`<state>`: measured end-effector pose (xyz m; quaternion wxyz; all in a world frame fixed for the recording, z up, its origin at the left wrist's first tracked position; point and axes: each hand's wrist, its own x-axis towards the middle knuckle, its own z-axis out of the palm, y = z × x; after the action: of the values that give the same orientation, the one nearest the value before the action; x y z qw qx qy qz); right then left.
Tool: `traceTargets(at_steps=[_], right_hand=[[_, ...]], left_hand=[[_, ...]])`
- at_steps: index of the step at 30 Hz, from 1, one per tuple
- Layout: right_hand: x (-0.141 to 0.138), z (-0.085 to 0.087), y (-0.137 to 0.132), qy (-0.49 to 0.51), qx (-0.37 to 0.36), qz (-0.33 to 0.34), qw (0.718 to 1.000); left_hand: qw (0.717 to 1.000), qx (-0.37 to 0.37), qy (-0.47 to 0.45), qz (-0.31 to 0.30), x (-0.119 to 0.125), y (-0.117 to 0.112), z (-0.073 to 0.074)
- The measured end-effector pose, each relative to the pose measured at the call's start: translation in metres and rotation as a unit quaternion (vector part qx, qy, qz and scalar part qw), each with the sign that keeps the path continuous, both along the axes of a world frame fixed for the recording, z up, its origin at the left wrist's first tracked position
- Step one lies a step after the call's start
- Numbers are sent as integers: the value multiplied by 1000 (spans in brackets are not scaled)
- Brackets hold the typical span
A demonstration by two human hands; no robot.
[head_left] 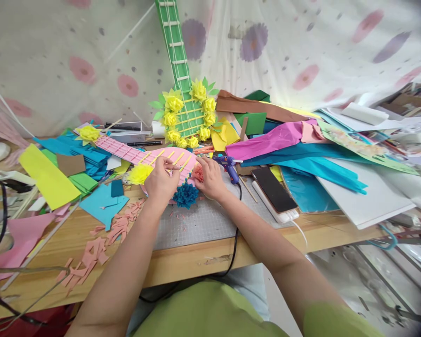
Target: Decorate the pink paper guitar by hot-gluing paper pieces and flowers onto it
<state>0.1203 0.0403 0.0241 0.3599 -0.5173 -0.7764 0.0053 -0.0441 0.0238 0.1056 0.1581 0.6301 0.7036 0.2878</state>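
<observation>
A pink paper guitar (161,154) with yellow strips across its body lies on the grey cutting mat (210,224), its neck pointing to the upper left. My left hand (161,182) is over the body, thumb and fingertips pinched together; whatever is between them is too small to make out. At the body's right edge, my right hand (212,178) curls its fingers round a coral paper flower (198,172). A blue paper flower (185,195) sits on the near edge between my hands. A yellow paper flower (140,174) is left of my left hand.
A green paper guitar (185,107) ringed with yellow flowers leans on the back curtain. Right of my hands lie a blue glue gun (229,167) with a black cord and a phone (273,189) on a white power strip. Coral scraps (91,257) and coloured paper are scattered left.
</observation>
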Motion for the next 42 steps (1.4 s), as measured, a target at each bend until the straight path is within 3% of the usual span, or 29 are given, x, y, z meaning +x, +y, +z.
traceTargets(at_steps=[7, 11, 16, 21, 28, 32, 37, 42], right_hand=[[8, 1, 2, 61, 6, -9, 998], [20, 9, -1, 131, -16, 7, 991], [37, 14, -12, 214, -96, 10, 972], [62, 18, -29, 227, -207, -8, 952], [96, 22, -41, 230, -251, -24, 940], [105, 21, -40, 241, -256, -43, 935], [105, 17, -39, 239, -264, -46, 933], [96, 18, -39, 244, -270, -25, 931]], left_hand=[[1000, 5, -21, 17, -17, 11, -1], [999, -9, 49, 2, -27, 29, 4], [979, -22, 170, -112, -20, 63, 0], [946, -10, 256, -201, -7, 93, -11], [898, 9, 346, -273, 4, 113, -19], [900, -4, 329, -287, 10, 112, -15], [948, -33, 206, -239, 8, 102, -9], [976, -17, 77, -204, -2, 101, -11]])
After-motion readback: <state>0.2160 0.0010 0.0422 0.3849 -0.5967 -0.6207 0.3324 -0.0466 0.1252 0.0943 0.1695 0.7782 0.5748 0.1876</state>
